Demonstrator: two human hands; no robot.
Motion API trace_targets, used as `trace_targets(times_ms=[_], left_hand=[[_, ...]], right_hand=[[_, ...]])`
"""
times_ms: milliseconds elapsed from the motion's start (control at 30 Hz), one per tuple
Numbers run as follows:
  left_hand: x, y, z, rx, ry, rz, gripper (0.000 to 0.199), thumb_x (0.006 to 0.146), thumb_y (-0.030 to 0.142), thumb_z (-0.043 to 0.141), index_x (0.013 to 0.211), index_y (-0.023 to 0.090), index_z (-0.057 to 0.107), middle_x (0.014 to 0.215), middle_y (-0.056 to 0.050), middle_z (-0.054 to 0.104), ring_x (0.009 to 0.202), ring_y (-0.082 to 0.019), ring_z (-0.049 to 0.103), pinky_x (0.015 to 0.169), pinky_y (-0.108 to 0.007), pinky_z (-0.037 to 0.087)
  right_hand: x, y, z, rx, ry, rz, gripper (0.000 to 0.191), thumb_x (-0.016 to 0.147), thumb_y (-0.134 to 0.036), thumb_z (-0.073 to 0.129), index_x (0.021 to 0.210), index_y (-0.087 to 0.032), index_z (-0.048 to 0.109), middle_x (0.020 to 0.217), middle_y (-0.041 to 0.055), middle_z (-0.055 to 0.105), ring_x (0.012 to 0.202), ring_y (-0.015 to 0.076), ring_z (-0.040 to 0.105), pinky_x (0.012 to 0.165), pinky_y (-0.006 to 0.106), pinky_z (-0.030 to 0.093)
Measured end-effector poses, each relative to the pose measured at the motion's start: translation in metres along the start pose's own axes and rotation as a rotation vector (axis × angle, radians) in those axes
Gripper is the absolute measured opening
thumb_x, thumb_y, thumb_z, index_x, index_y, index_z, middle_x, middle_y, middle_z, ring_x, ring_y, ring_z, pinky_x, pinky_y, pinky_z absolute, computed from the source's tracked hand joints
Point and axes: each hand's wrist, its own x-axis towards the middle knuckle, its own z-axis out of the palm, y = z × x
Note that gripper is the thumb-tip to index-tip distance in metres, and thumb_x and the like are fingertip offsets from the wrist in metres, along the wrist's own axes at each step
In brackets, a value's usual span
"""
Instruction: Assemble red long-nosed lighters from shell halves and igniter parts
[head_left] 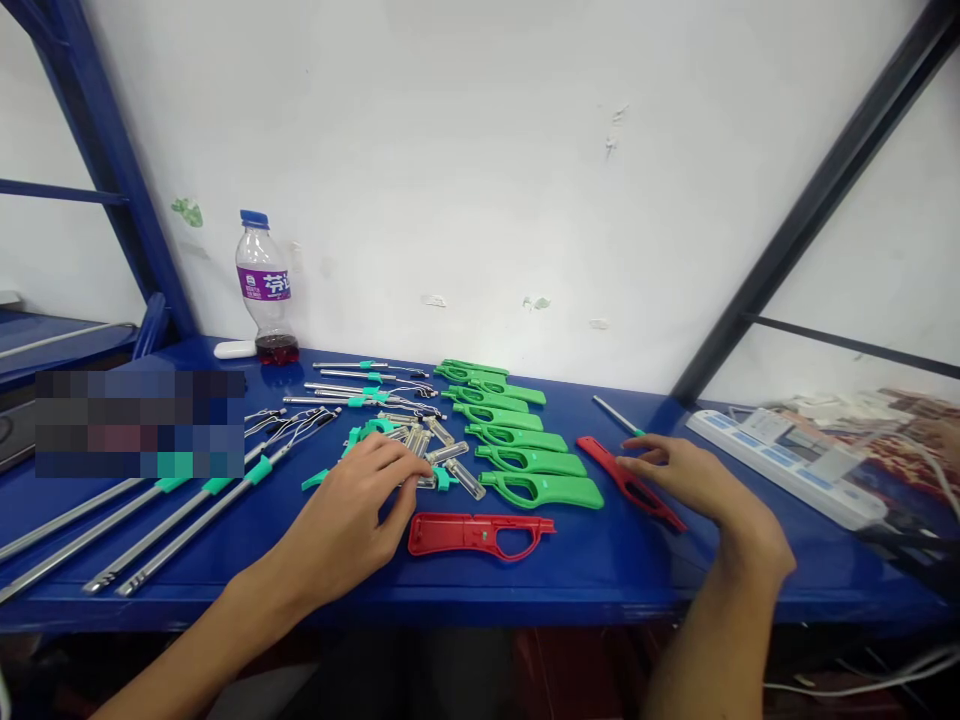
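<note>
My left hand [360, 505] is over the near edge of a pile of clear plastic fuel tanks [466, 478]. Its thumb and index finger close at one clear tank, partly hidden beneath the fingertips. Just right of this hand lies a red lighter shell half [465, 533], its hollow inside facing up. My right hand [686, 475] hovers beside a second red shell half [628, 482], thumb and fingers apart; it may touch the shell's edge. Between the hands, several green lighter shell halves [544, 490] lie in a column. Teal plastic parts [367, 432] are mixed into the tank pile.
Metal lighter tubes [202, 525] with teal pieces and wires lie on the left, with more tubes [349, 388] behind. A drink bottle [264, 290] stands at the wall. A white power strip [784, 470] lies right, near another person's hand [941, 440]. Blue frame posts flank the table.
</note>
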Motion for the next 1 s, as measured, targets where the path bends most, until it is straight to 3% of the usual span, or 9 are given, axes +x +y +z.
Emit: trace_targets(times_ms=[133,233,300,367,433,500,600,767,1000], left_hand=[[-0.001,-0.001,0.0,0.004,-0.011,0.003,0.028,0.107,0.015,0.045,0.106,0.021,0.072,0.103,-0.006,0.075,0.099,-0.024,0.065,0.086,-0.039,0.056],[-0.001,-0.002,0.0,0.001,-0.014,0.005,0.029,0.107,0.015,0.045,0.106,0.021,0.072,0.103,-0.006,0.075,0.098,-0.024,0.065,0.086,-0.039,0.055],[-0.001,-0.002,0.0,0.0,-0.02,0.008,0.029,0.107,0.015,0.044,0.105,0.021,0.072,0.102,-0.006,0.075,0.097,-0.024,0.065,0.086,-0.04,0.055],[0.0,-0.002,0.0,0.0,-0.028,0.01,0.029,0.107,0.015,0.044,0.105,0.021,0.072,0.103,-0.006,0.075,0.097,-0.024,0.066,0.087,-0.041,0.055],[0.0,-0.002,0.001,0.003,-0.03,0.012,0.03,0.107,0.015,0.044,0.105,0.021,0.073,0.103,-0.006,0.076,0.097,-0.024,0.067,0.088,-0.041,0.055],[0.0,-0.003,0.001,0.006,-0.03,0.01,0.03,0.107,0.016,0.044,0.106,0.021,0.073,0.103,-0.006,0.076,0.097,-0.024,0.068,0.088,-0.04,0.055],[-0.001,-0.004,0.002,0.011,-0.032,0.013,0.03,0.108,0.016,0.044,0.106,0.021,0.073,0.103,-0.005,0.076,0.096,-0.023,0.068,0.088,-0.039,0.054],[-0.002,-0.004,0.003,0.017,-0.035,0.018,0.03,0.108,0.016,0.044,0.107,0.021,0.073,0.102,-0.004,0.076,0.096,-0.023,0.068,0.088,-0.039,0.054],[-0.001,-0.003,0.002,0.023,-0.038,0.01,0.031,0.107,0.017,0.044,0.106,0.021,0.074,0.1,-0.005,0.077,0.095,-0.023,0.07,0.086,-0.038,0.055]], right_hand=[[-0.007,-0.01,-0.007,0.039,0.054,-0.041,0.043,0.09,-0.056,0.064,0.111,-0.025,0.083,0.1,0.0087,0.087,0.095,0.0349,0.081,0.083,0.042,0.059],[-0.017,-0.028,-0.015,0.134,0.122,-0.106,0.044,0.094,-0.061,0.061,0.113,-0.028,0.082,0.109,0.0059,0.084,0.099,0.0299,0.077,0.084,0.037,0.057],[-0.023,-0.042,-0.018,0.332,0.195,-0.152,0.044,0.093,-0.064,0.064,0.107,-0.026,0.083,0.098,0.0052,0.08,0.082,0.0228,0.072,0.07,0.031,0.053],[-0.026,-0.053,-0.018,0.601,0.225,-0.173,0.047,0.092,-0.068,0.067,0.1,-0.024,0.081,0.075,0.0004,0.066,0.057,0.0138,0.052,0.053,0.027,0.041],[-0.026,-0.06,-0.016,0.835,0.222,-0.176,0.051,0.089,-0.072,0.07,0.094,-0.022,0.078,0.064,-0.0054,0.048,0.049,0.0097,0.033,0.048,0.026,0.031],[-0.023,-0.062,-0.014,0.96,0.222,-0.165,0.053,0.085,-0.074,0.074,0.087,-0.021,0.074,0.062,-0.0072,0.04,0.051,0.0097,0.031,0.049,0.026,0.032],[-0.019,-0.06,-0.012,0.979,0.231,-0.148,0.058,0.082,-0.078,0.077,0.078,-0.021,0.069,0.062,-0.0064,0.037,0.057,0.0119,0.038,0.053,0.025,0.037],[-0.016,-0.056,-0.01,0.917,0.166,-0.134,0.071,0.08,-0.093,0.064,0.076,-0.022,0.067,0.06,-0.0081,0.028,0.056,0.0127,0.033,0.056,0.027,0.04],[-0.012,-0.054,-0.003,0.685,0.107,-0.112,0.076,0.079,-0.098,0.057,0.076,-0.022,0.068,0.058,-0.0062,0.034,0.058,0.0154,0.039,0.06,0.031,0.043]])
